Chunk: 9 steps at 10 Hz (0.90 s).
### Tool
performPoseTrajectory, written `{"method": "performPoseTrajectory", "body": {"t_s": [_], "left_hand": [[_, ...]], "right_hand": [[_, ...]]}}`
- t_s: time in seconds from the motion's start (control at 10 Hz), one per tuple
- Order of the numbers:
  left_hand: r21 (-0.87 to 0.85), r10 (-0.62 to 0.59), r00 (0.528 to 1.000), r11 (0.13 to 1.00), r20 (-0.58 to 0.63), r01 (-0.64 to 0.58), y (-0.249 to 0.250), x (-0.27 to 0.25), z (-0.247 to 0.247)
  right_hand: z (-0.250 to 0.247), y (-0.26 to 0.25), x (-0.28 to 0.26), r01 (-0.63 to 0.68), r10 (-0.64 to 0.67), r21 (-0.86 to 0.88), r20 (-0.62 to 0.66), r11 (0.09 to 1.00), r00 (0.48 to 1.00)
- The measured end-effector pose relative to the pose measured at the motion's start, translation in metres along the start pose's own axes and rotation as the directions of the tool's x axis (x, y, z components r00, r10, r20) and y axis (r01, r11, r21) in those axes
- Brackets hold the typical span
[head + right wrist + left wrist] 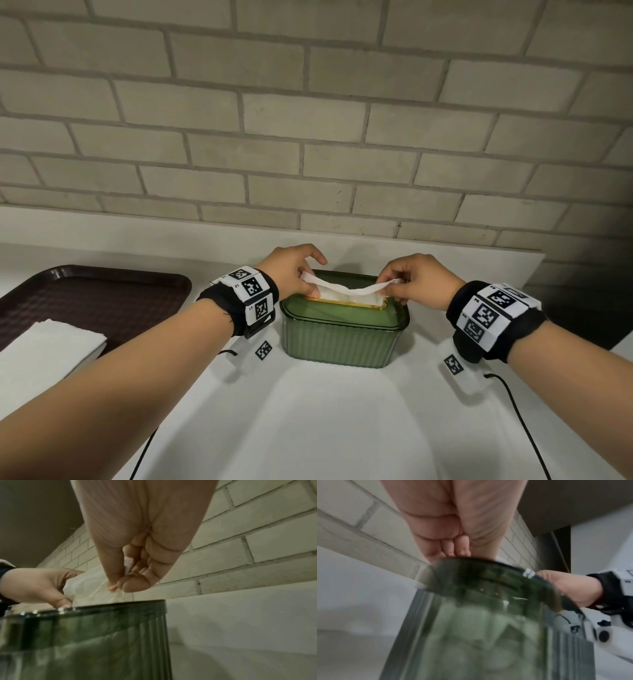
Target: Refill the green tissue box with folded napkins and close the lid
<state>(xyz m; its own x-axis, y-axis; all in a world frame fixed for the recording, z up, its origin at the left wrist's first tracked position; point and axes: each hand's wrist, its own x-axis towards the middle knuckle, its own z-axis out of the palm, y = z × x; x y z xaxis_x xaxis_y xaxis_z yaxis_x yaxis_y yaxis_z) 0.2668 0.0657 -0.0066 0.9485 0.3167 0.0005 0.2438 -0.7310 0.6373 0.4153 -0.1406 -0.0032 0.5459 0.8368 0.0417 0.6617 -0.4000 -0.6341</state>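
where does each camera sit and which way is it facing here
Head: on the person's head, looking forward and down at the green tissue box, both forearms, left hand and right hand pinching a napkin.
Left wrist: under the left hand, looking along its curled fingers at the box's side.
Right wrist: under the right hand, looking across the box rim toward the left hand.
All three views share the box.

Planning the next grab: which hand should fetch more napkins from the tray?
Left. The napkin stack lies on the brown tray on the left hand's side; the right hand would have to cross the green box.
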Motion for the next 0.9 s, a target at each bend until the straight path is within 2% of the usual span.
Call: {"method": "performPoseTrajectory", "body": {"t_s": [0.1, 0.3, 0.6, 0.8, 0.9], "left_hand": [[0.083, -0.016, 1.0, 0.996, 0.008, 0.016, 0.0, 0.001, -0.004], [0.062, -0.041, 0.999, 0.997, 0.017, 0.04, -0.003, 0.002, -0.004], [0.042, -0.031, 0.999, 0.999, 0.031, 0.03, -0.002, -0.008, -0.014], [0.041, -0.001, 1.0, 0.999, -0.01, 0.002, 0.003, -0.027, -0.025], [0.034, 0.014, 0.997, 0.999, -0.08, -0.011, 0.007, -0.04, -0.032]], "right_hand": [[0.002, 0.004, -0.001, -0.02, 0.02, 0.008, 0.002, 1.0, 1.0], [0.005, 0.009, -0.002, -0.027, 0.027, 0.038, -0.005, 0.999, 1.0], [0.0, -0.002, -0.015, 0.033, -0.035, -0.143, -0.016, 0.989, 0.999], [-0.006, -0.018, -0.036, 0.043, -0.054, -0.169, -0.065, 0.985, 0.996], [-0.008, -0.028, -0.051, 0.06, -0.086, -0.199, -0.125, 0.978, 0.988]]}}
